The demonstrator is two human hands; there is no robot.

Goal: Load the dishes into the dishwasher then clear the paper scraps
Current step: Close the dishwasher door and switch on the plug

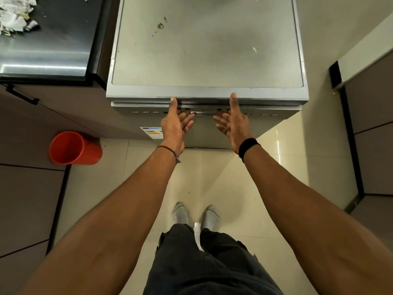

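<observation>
Dishwasher (206,50) is standing directly ahead of the person, seen from above. Its door (212,135) is sitting shut, the front face falling away below the grey top. Both hands are reaching to the door's upper edge: left hand (175,125) left of centre, right hand (235,124) right of centre, with a stretch of the handle slot (205,112) showing between them.

Left hand: palm is facing inward toward the other hand. The thumb is pointing up, its tip touching the lip of the top. Left fingers (188,121) are spreading loose and nearly straight, aiming inward at the slot and holding nothing. Cannot tell whether the tips are touching the door.

Right hand: mirrored pose, palm inward, thumb up with its tip lying against the top's front edge. Right fingers (221,123) are fanning apart, slightly bent, pointing toward the slot and holding nothing.

Both bare forearms are extending forward and down. A thin cord (170,149) is circling the left wrist, a black band (247,146) the right.

Scraps (12,15) are lying in a white heap on the dark counter (53,54) at far upper left, well apart from both hands.

Label (152,133), a sticker with coloured bars, is showing on the door just beside the left hand and is partly hidden by it; the print is too small to read. Small marks along the door's top strip are also unreadable.

Red bin (72,149) is standing on the floor at left.
</observation>
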